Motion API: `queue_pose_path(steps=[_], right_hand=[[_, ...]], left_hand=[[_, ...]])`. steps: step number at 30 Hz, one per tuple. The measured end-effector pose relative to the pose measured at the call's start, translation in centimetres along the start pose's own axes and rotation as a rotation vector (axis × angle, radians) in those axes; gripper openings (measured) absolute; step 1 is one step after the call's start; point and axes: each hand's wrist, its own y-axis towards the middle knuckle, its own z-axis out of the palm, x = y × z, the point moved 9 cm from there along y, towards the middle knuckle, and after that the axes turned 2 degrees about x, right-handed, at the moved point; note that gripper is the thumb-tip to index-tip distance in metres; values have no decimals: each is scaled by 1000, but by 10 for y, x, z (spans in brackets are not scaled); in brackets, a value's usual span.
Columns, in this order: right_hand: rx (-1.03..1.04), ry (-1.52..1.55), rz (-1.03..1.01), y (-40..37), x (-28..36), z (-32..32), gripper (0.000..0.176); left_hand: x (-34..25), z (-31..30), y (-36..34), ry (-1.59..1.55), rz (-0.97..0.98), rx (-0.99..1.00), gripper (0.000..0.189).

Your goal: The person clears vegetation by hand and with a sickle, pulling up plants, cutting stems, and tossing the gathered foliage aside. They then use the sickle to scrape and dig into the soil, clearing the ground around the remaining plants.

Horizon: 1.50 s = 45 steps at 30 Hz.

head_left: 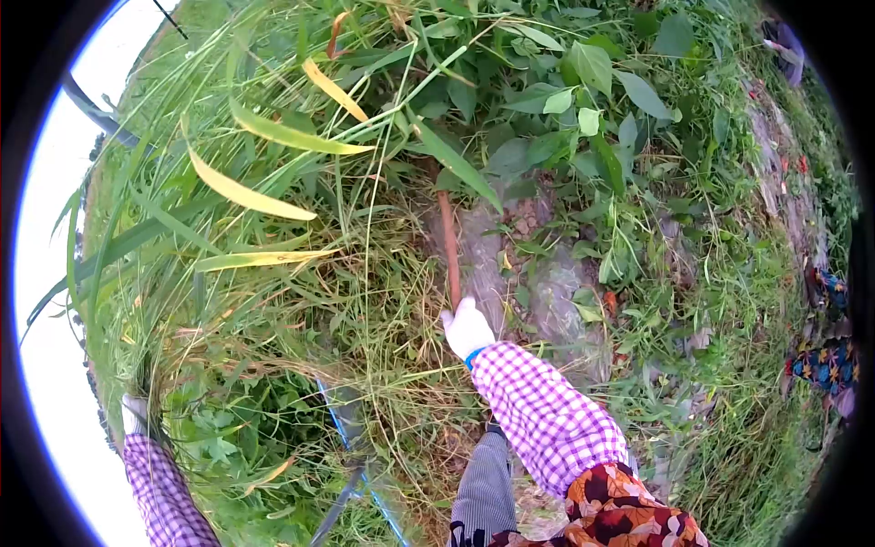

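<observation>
My right hand point(468, 328), in a white glove, is closed around the lower end of a reddish-brown wooden handle point(447, 237). The handle points away from me, and its far end disappears under leaves, so the tool's head is hidden. At the far left, my left hand point(135, 415), also gloved in white, is closed around a bunch of long grass point(146, 360); stems partly cover the fingers. Long green and yellowing blades point(264, 137) spread across the upper left. Both arms wear purple checked sleeves.
Clear plastic sheeting point(565, 301) covers soil beside the handle. Broad-leaved plants point(592, 91) grow at the top. A blue-edged strip point(337, 419) crosses the weeds at lower left. My striped trouser leg point(483, 492) is below. Patterned cloth point(825, 365) shows at the right edge.
</observation>
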Motion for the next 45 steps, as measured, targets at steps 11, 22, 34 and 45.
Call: queue_pose_path(steps=[11,22,34,45], right_hand=[[460,-110,138,-233,-102,31,48],[41,180,249,-85,-67,-9,48],[463,6,-7,-228,-61,30,49],[602,270,442,-218,-109,33,49]], left_hand=[[-30,-31,-28,163,-43,-20,18],[-42,-60,-56,287,-69,-38,22],[-108,-55,-78,468,-56,-34,26],[-156,-39,-99,537,-9,-18,29]])
